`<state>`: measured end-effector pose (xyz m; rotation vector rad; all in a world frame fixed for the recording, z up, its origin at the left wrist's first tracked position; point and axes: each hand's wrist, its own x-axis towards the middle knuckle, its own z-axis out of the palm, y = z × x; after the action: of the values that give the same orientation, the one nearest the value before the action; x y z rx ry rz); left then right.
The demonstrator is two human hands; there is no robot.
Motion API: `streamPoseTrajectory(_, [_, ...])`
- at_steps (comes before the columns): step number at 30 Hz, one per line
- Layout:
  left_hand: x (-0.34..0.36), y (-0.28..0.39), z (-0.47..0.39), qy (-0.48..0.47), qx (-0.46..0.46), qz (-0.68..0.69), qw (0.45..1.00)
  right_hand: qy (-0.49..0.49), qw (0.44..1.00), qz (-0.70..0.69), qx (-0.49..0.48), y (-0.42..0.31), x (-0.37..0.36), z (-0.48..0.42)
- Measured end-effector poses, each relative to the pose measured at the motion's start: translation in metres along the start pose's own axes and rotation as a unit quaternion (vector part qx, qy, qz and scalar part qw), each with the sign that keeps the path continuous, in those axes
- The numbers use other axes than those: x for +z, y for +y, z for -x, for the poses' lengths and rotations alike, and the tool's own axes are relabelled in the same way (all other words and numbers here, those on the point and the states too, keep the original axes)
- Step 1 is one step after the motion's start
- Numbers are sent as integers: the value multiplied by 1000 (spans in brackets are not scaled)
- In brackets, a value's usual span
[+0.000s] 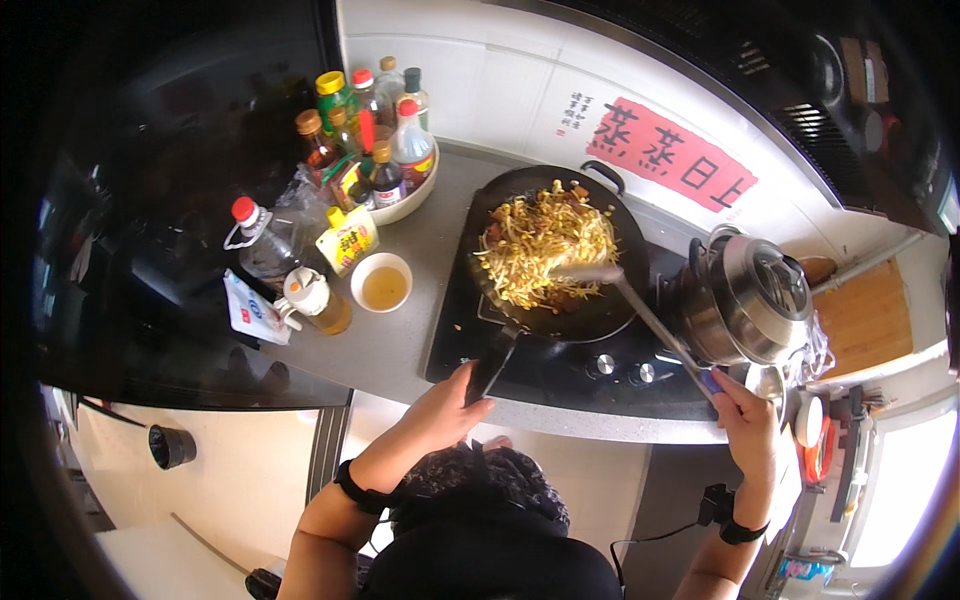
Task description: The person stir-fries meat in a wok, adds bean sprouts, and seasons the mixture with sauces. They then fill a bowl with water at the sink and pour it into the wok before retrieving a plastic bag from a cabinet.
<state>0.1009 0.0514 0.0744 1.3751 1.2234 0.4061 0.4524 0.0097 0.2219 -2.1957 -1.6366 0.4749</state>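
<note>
A black wok (600,315) sits on the left side of a black glass cooktop (547,367). My left hand (444,409) is closed around its black handle (491,364). Soybean sprouts (547,240) with brown pieces, perhaps meat, are heaped in the wok. In my right hand (746,420) is a metal spatula (656,322), gripped by the blue part of its handle. The spatula's blade, blurred, lies against the right side of the sprouts and is partly hidden by them.
Left of the cooktop stand a white bowl of yellowish liquid (384,285), an oil dispenser (315,300), a yellow pouch (349,240) and a large plastic bottle (262,240). Several sauce bottles fill a cream basket (409,206). A stainless steel pot (739,300) stands right of the wok.
</note>
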Motion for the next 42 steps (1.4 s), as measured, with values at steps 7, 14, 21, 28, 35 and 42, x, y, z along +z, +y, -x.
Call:
streamPoseTrajectory(7, [-10,1,7,30,15,-120,992,47,997,6,-67,11,97,-59])
streamPoseTrajectory(14, [-67,-18,58,182,-73,41,980,-65,992,38,-98,28,119,-59])
streamPoseTrajectory(21, [-159,60,99,367,-20,-53,928,21,993,22,-111,26,116,-49])
streamPoseTrajectory(28, [-285,149,22,347,85,-142,923,115,987,-56,-94,4,96,-22])
streamPoseTrajectory(35, [-378,166,-121,281,35,-267,921,217,973,-51,-62,-21,109,7])
streamPoseTrajectory(42, [-452,150,-229,264,94,-420,863,271,963,6,14,-73,104,61])
